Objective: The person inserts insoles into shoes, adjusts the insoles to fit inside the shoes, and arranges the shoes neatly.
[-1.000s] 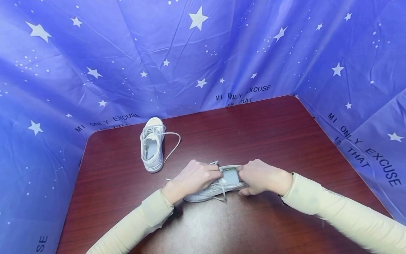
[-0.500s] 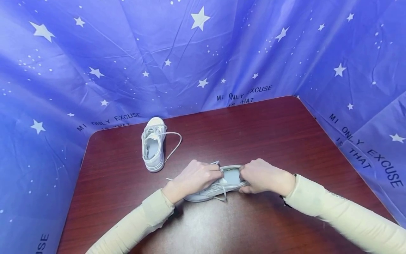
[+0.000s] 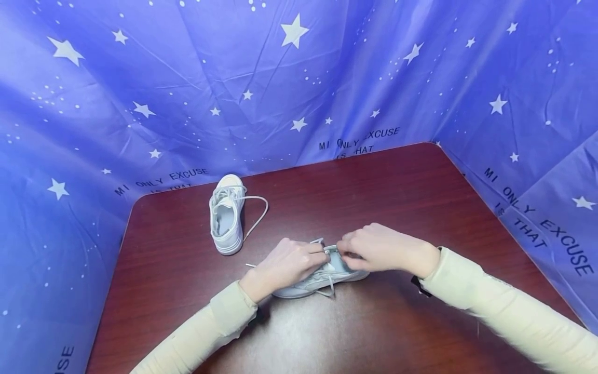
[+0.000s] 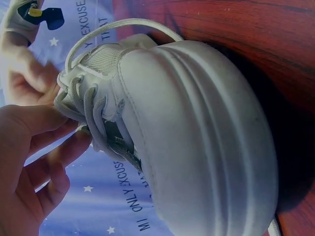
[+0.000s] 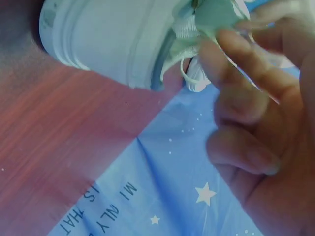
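A white sneaker [image 3: 306,286] lies on its sole in front of me, toe to the left. My left hand [image 3: 290,262] reaches over its front part; in the left wrist view the thumb and fingertips pinch the sneaker at its laces [image 4: 93,110]. Above the sneaker's opening is my right hand [image 3: 385,250], fingertips near the tongue. Blurred in the right wrist view, its fingers are loosely bent, and nothing is visibly held between them. The heel [image 5: 113,39] stands free of that hand. Loose lace ends hang down beside the sneaker.
A second white sneaker [image 3: 229,221] stands at the back left of the dark red table [image 3: 397,192], with one long lace [image 3: 258,218] looping out to its right. Blue star-printed curtains [image 3: 243,67] hang behind and beside the table.
My right hand has let go of the sneaker's heel and moved left over the opening, toward the tongue. The left hand and both sneakers have stayed in place.
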Demonstrator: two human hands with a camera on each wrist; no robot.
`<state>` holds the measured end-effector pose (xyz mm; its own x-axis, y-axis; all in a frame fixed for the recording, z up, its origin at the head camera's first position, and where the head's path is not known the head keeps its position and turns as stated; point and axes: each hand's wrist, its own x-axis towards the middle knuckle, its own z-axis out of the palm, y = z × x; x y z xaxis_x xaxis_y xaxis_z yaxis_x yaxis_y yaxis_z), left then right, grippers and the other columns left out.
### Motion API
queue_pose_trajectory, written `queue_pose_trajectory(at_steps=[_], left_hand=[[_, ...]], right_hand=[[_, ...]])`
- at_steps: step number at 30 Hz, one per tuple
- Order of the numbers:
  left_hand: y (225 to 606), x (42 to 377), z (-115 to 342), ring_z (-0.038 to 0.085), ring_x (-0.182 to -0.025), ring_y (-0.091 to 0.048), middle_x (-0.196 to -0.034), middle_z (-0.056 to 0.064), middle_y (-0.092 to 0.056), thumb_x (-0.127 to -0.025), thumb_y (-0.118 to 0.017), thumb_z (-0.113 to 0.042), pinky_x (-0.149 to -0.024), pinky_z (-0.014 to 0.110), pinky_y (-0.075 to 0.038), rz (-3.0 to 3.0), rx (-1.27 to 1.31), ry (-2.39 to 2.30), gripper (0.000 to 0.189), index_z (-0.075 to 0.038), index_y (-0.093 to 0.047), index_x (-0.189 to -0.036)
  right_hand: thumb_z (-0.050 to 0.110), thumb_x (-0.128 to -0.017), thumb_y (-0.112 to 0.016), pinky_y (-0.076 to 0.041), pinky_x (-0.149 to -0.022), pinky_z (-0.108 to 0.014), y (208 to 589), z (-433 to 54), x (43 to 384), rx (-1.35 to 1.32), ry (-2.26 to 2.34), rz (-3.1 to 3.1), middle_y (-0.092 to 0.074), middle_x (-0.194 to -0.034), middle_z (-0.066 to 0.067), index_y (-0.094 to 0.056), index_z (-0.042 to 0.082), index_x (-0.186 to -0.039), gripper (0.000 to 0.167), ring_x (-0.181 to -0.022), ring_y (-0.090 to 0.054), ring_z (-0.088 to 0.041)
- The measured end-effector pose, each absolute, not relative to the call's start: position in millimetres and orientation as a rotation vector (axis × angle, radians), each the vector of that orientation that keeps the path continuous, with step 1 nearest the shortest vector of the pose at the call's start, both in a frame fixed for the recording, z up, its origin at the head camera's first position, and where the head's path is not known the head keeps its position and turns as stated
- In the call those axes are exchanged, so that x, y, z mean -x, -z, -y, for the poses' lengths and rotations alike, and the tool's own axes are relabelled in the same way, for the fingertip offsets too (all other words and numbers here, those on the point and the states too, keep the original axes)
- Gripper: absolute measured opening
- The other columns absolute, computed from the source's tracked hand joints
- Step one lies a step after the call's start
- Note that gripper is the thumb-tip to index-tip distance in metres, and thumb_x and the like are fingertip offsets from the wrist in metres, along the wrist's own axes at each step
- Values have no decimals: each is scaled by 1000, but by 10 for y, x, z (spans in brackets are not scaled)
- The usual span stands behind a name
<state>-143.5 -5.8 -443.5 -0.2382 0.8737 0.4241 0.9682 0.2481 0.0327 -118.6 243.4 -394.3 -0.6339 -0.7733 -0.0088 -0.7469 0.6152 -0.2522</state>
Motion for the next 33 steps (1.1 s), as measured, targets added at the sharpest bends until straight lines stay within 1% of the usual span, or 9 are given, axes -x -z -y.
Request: queue_pose_trajectory(at_steps=[4,8,12,19,26,29,33], left_hand=[[4461,1434,64,13,-66,-65,-85,-7,-63,-96,-72,-17,-45,31,-43,2204,1689,416,9,-20,-66,-89],[4481,1428,74,13,-68,-66,-86,-6,-63,-96,-72,-16,-46,31,-44,2197,1683,427,8,-20,-67,-91],[4483,1419,80,12,-72,-68,-87,-7,-64,-96,-71,-16,-47,31,-46,2186,1683,443,4,-19,-70,-95],[4506,1411,95,12,-78,-71,-92,-7,-66,-95,-73,-19,-51,29,-49,2163,1683,428,6,-19,-73,-101],[4510,1400,100,12,-77,-70,-93,-6,-66,-95,-73,-17,-50,29,-49,2154,1702,469,8,-19,-73,-103],[4511,1395,107,12,-79,-70,-97,-6,-68,-95,-74,-17,-52,29,-50,2155,1705,475,11,-19,-74,-106],[4520,1387,118,12,-82,-71,-102,-6,-69,-95,-74,-18,-53,29,-51,2160,1708,474,14,-19,-74,-109]], right_hand=[[12,-86,-69,-35,-47,-25,3971,-2405,1281,1282,324,-2814,-46,-67,13,-54,18,-79,17,-54,-38,-4],[12,-86,-72,-40,-49,-28,4065,-2374,1353,1269,290,-2811,-58,-74,10,-60,15,-90,13,-55,-44,-7],[12,-86,-76,-43,-52,-28,4160,-2354,1403,1289,280,-2770,-67,-83,7,-65,15,-98,16,-57,-47,-8],[15,-88,-77,-43,-54,-27,4229,-2334,1451,1267,324,-2733,-63,-79,8,-64,18,-94,14,-59,-46,-6],[13,-89,-76,-41,-53,-27,4280,-2314,1497,1289,352,-2721,-57,-74,12,-60,19,-88,17,-59,-45,-5],[13,-89,-75,-40,-52,-27,4285,-2314,1507,1289,363,-2713,-54,-73,12,-59,19,-87,18,-59,-45,-5],[14,-89,-75,-40,-52,-27,4283,-2311,1509,1294,359,-2719,-55,-73,12,-60,19,-87,17,-59,-44,-5]])
